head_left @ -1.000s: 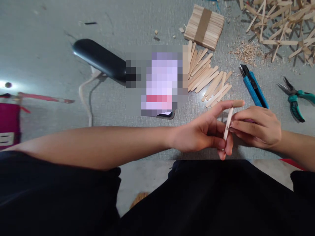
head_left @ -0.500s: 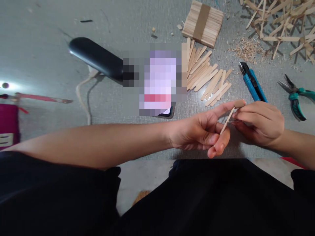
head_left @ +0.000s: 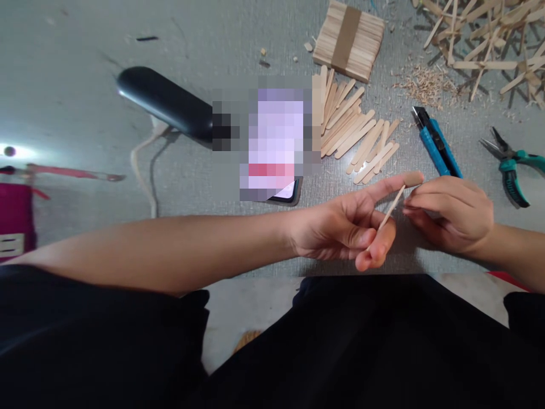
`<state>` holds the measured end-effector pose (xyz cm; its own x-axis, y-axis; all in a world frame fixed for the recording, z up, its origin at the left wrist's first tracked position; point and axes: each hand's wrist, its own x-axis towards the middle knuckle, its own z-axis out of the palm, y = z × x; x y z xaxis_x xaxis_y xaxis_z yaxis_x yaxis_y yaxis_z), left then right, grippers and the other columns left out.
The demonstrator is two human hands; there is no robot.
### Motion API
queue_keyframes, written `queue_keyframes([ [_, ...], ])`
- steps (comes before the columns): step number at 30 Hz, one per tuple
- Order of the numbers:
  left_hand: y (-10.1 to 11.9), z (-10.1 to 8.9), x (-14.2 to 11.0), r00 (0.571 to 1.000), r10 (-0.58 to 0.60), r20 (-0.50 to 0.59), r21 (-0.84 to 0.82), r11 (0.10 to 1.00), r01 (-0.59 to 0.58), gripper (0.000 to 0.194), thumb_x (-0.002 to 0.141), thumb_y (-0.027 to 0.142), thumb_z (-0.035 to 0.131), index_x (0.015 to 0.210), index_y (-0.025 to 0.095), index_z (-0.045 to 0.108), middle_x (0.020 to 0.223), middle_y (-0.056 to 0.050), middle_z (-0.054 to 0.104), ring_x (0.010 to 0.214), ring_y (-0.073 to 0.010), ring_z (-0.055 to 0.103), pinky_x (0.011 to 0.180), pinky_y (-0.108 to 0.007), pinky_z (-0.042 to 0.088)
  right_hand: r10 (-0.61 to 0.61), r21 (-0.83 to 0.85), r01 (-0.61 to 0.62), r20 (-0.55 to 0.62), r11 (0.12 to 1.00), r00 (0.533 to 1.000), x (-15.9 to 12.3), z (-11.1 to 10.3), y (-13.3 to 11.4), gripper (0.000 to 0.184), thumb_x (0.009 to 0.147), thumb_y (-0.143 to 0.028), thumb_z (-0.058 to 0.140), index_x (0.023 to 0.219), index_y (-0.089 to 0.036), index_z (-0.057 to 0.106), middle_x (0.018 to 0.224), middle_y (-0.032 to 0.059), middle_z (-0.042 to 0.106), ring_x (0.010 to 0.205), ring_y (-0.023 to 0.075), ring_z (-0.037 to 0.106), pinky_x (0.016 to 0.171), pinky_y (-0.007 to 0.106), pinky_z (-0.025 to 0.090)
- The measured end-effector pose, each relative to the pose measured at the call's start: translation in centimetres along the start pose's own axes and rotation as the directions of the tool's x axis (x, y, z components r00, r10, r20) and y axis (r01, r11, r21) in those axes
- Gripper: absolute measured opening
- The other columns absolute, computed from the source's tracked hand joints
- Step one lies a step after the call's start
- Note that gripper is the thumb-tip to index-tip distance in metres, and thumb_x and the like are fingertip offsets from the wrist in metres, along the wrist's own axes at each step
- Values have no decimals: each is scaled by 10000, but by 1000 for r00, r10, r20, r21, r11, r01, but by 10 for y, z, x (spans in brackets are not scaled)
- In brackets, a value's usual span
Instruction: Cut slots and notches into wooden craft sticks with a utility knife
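A thin wooden craft stick (head_left: 392, 205) is held edge-on in my left hand (head_left: 351, 230), between thumb and fingers, with the index finger stretched along toward its upper end. Just right of the stick, my right hand (head_left: 455, 213) is closed in a pinch, its fingertips a small gap from the wood. Whatever those fingers hold, if anything, is hidden. Beyond both hands lie several loose craft sticks (head_left: 353, 133) in a fanned pile. A blue utility knife (head_left: 438, 147) with its blade showing rests just past my right hand.
A banded bundle of craft sticks (head_left: 349, 42) sits behind the loose ones. Wood shavings (head_left: 426, 85) and a glued stick structure (head_left: 485, 62) are at the back right. Teal-handled pliers (head_left: 511, 170) lie at right. A partly blurred phone (head_left: 287, 193) and black case (head_left: 166, 102) with a cable stand left.
My right fingertips have drawn slightly away from the stick. A thin sliver visible between them before no longer shows. My left hand keeps hold of the stick, nearly still.
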<state>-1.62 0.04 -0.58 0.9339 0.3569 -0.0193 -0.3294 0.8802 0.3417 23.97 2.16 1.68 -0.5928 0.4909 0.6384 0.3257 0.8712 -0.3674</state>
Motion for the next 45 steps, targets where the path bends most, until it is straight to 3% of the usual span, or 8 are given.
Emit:
queue_keyframes([
  [5,1,0,1,999,-34,-28,67,997,36,1194,973,296,909,1841,391,95,891,24,824,731,-168,821,721,-241,639,-25,44,26,-26,999,999,-2,4,-3,201,989,-250,844,1144,-210,722,864,15,833,639,156,726,588,307,588],
  [10,1,-1,5,998,-66,-5,111,992,66,1171,981,302,896,1834,381,97,962,0,844,769,-204,848,752,-300,677,-59,60,58,16,997,998,-1,3,-5,176,998,-202,809,1144,-212,711,878,-6,840,626,142,724,569,303,566],
  [17,-1,3,7,997,-8,-79,179,984,22,1016,956,190,903,1738,323,268,977,4,833,824,-217,867,795,-327,687,-105,76,99,80,992,991,0,-5,-4,94,1057,-290,783,1109,-261,711,870,-22,831,661,119,734,569,285,530],
  [21,-3,5,9,988,60,-143,240,971,-24,837,932,121,907,1589,282,415,948,21,812,802,-197,856,816,-337,696,-121,64,111,199,992,973,-1,-9,-4,88,1126,-306,700,1135,-221,680,883,-12,818,674,113,724,581,301,487],
  [27,-1,8,12,948,178,-264,323,943,-87,441,975,384,934,1225,158,650,894,-6,806,655,-127,796,605,-202,609,-26,91,3,252,996,967,-2,-14,-4,71,1117,-283,696,1147,-222,680,839,-21,806,705,135,760,640,313,532],
  [34,3,9,13,901,253,-353,352,928,-122,506,879,488,1001,940,129,649,804,-27,817,597,-127,792,541,-168,600,41,44,-41,14,998,999,1,-3,-2,95,1059,-227,771,1128,-268,720,846,-18,827,645,145,745,574,303,563],
  [40,6,6,14,853,405,-328,333,895,-297,423,910,393,991,921,134,656,782,-48,835,577,-124,772,571,-178,620,218,24,-217,-68,976,974,1,6,7,132,1075,-385,782,1053,-256,767,794,8,797,661,176,748,567,314,587],
  [45,9,9,15,833,443,-331,300,887,-352,374,916,362,982,959,145,681,774,-35,837,571,-117,758,578,-174,612,235,155,-226,-42,962,971,-1,8,13,156,1056,-404,802,1037,-251,779,774,0,784,694,187,777,580,302,580],
])
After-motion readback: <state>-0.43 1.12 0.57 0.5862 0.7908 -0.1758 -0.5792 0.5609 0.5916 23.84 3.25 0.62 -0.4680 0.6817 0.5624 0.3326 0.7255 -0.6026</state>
